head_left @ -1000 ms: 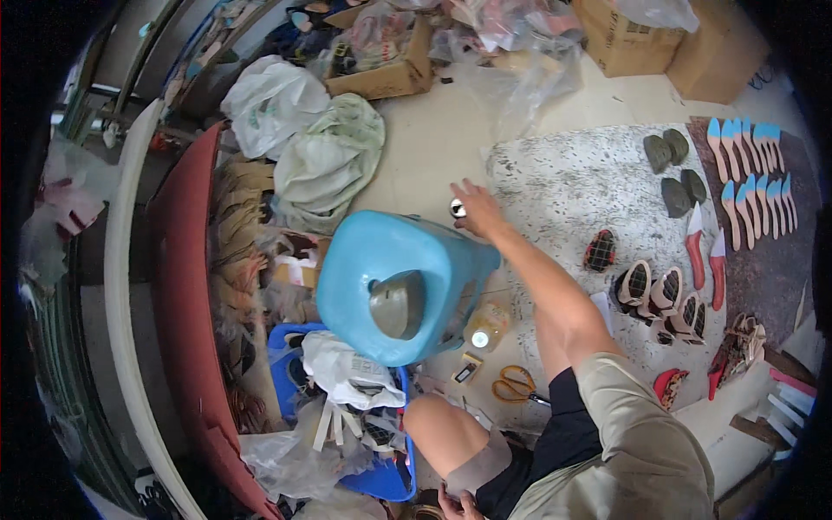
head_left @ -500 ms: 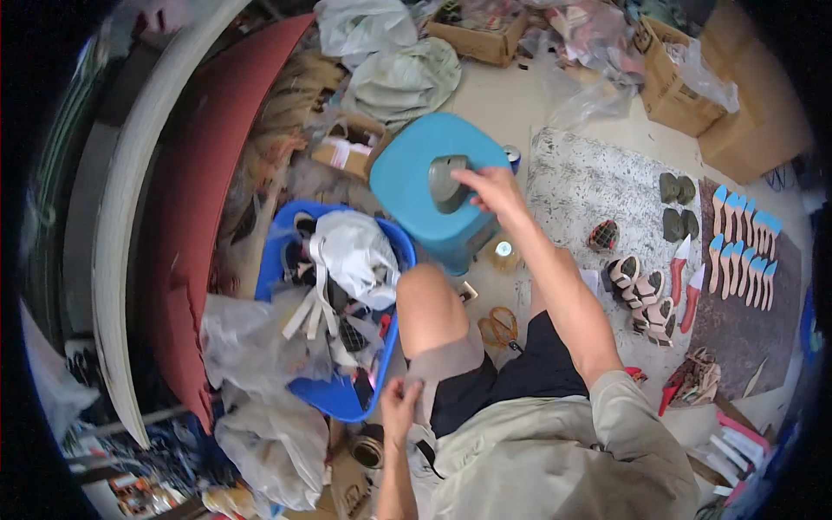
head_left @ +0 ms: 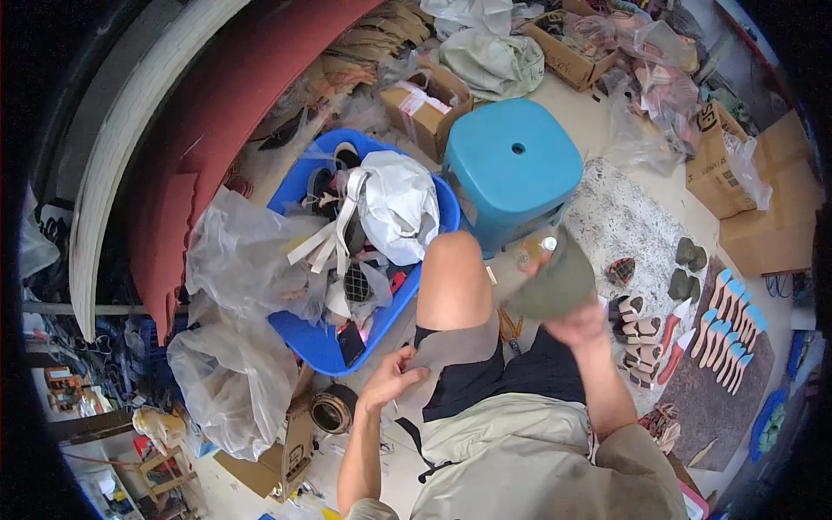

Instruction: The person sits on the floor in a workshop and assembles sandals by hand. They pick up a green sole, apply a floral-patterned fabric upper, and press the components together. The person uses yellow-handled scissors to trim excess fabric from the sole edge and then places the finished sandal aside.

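Observation:
A grey-green piece with a rounded edge (head_left: 563, 273), smeared by motion, is in my right hand (head_left: 579, 325) above my right thigh. A bottle with a pale cap (head_left: 549, 244) is partly hidden behind it. My left hand (head_left: 390, 379) lies beside my left thigh, its thumb and forefinger apart and the other fingers loosely curled. It touches the edge of a grey sheet (head_left: 459, 351) draped over that thigh. In front of my knees stands a blue plastic stool (head_left: 503, 143) with a small hole in its bare top.
Left of my knee is a blue tub (head_left: 403, 316) full of shoe parts, straps and a white bag. Sandals (head_left: 641, 342), red-handled knives (head_left: 669, 338), green pieces (head_left: 685, 286) and blue-ended insoles (head_left: 732, 321) lie at right. A large red sheet (head_left: 204, 147) curves along the left.
My right hand has taken the grey-green piece off the stool and drawn it back toward my lap. The left hand stays at the thigh. The view has shifted.

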A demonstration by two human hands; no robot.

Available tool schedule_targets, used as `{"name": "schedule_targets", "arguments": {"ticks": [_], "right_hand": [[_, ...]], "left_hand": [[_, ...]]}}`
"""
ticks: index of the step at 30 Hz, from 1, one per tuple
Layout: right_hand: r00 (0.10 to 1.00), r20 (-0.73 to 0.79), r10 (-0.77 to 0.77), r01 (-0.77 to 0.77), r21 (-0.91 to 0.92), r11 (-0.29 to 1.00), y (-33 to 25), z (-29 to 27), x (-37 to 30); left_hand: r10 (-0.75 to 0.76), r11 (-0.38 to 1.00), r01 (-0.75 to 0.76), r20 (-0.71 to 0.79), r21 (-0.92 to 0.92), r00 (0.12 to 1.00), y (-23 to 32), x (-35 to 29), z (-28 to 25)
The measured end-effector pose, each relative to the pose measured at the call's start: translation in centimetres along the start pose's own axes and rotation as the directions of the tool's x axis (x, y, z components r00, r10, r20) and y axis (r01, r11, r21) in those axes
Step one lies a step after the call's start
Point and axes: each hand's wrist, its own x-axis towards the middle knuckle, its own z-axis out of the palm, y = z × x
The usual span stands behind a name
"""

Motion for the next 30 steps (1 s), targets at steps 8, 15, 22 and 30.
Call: {"name": "schedule_targets", "arguments": {"ticks": [8,15,22,30], "right_hand": [[0.980,-0.139,0.140,-0.188,-0.436,0.880,6.8,0.5,-4.0],[0.984,-0.068,0.163,-0.163,-0.716,0.679,11.8,-0.6,-6.5],[0.862,-0.305,0.405,-0.440,-0.053,0.897,13.5,-1.6,-4.2],[0.913,-0.222,0.341,-0.301,0.196,0.933,12.1,-2.2,-4.4]], "left_hand": [[-0.050,0.977,0.090,0.199,-0.194,0.979,3.9,0.6,-0.4],[-0.032,0.974,0.089,0.263,-0.210,0.964,2.3,-0.6,-1.3],[-0.084,0.972,0.139,0.274,-0.189,0.958,1.3,-0.5,-2.2],[-0.063,0.949,0.145,0.281,-0.280,0.958,1.7,0.5,-1.2]]}}
